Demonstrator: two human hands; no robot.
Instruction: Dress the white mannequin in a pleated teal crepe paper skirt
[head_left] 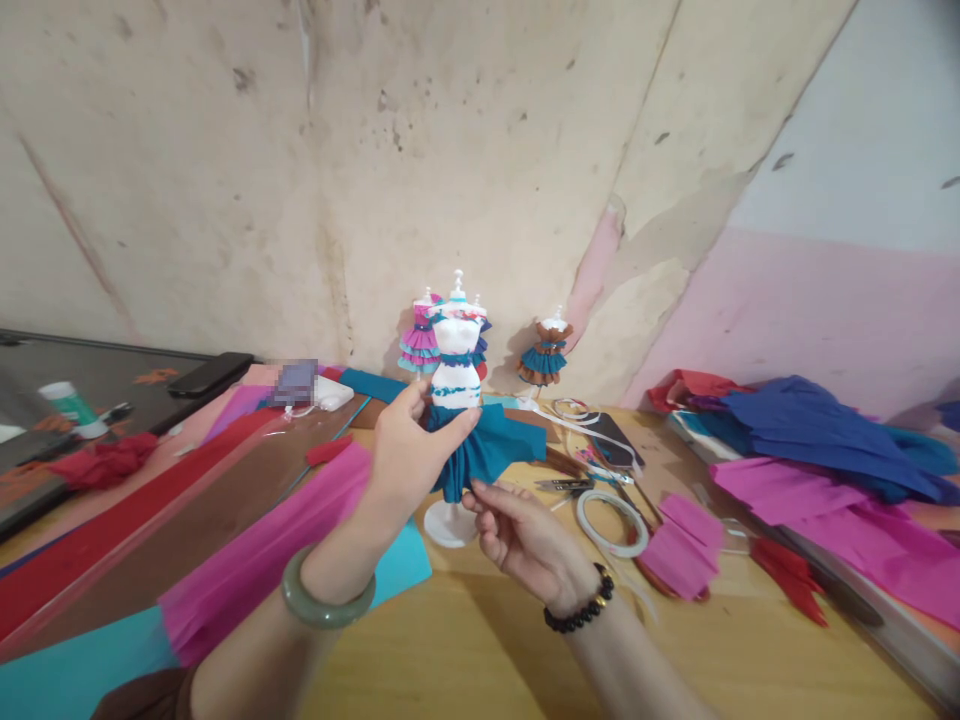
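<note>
A small white dress form (456,340) stands upright on a round white base (450,527) in front of me. Around its hips hangs a pleated teal crepe paper strip (487,445), one loose end sticking out to the right. My left hand (409,435) is closed around the form's hips, its thumb pressing the paper's upper edge at the front. Lower down, my right hand (525,535) pinches the bottom edge of the teal paper between thumb and fingers. Streaks of teal and red mark the form's bust and waist.
Behind stand other dressed forms, one in brown and teal ruffles (549,350), one in pink (420,335). Right of my hands lie a tape roll (612,523), scissors (564,485) and a phone (616,440). Crepe paper is piled right (817,430) and spread left (247,545).
</note>
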